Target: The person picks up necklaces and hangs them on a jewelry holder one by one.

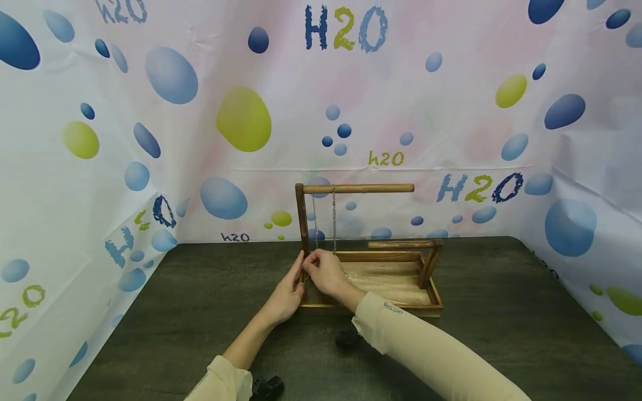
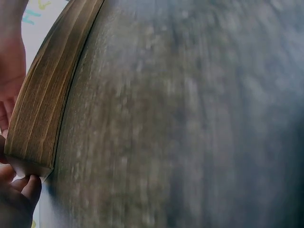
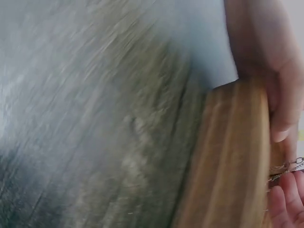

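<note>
A wooden jewelry stand (image 1: 433,295) with a shallow tray base stands on the dark table. My left hand (image 1: 285,298) holds its left end, fingers along the tall left post (image 1: 301,214) and thumb bent over the tray's edge in the right wrist view. My right hand (image 1: 328,274) reaches over the tray and pinches a thin metal chain (image 3: 298,162) close beside that post. The fingers partly hide the chain. From the upper bar (image 1: 373,188) hang a darker necklace chain (image 1: 334,220) and a thinner silvery chain (image 1: 315,220), their lower ends behind my right hand.
A lower wooden bar (image 1: 401,244) on a short post (image 1: 429,266) rises at the stand's right end. The dark wood-grain table (image 1: 501,312) extends around it. A white printed backdrop (image 1: 441,111) with blue and green ovals encloses the back and sides.
</note>
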Motion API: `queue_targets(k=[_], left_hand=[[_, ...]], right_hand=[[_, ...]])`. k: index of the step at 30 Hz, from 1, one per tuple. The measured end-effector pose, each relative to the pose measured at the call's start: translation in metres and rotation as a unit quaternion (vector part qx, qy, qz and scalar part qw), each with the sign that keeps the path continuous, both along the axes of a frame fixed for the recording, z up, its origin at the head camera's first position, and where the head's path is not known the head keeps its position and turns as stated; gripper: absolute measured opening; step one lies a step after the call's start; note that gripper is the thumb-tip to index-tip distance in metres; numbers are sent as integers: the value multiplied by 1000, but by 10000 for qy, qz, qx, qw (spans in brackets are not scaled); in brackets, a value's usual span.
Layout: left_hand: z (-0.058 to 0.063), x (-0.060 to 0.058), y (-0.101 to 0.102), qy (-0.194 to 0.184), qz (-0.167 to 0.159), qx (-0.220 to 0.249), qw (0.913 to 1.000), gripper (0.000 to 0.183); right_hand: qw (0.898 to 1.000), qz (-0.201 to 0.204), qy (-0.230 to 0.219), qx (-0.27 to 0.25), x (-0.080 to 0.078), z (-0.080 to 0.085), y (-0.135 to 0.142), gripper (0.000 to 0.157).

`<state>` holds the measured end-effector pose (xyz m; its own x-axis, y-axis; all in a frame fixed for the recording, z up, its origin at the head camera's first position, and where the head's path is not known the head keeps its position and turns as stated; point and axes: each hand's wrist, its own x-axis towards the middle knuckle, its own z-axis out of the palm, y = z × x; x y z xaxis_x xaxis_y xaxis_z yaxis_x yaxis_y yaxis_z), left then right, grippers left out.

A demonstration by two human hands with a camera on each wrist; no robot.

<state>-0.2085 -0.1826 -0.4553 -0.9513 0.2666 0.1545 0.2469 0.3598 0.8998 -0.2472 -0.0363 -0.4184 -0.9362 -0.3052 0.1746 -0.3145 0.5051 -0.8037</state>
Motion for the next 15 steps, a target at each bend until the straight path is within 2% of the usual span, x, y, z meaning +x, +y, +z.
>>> queue_targets(k=[15], left_hand=[[1, -3, 1, -167, -140, -4, 9998, 77]], right_hand=[[9940, 209, -394, -1001, 0, 35, 7, 11]])
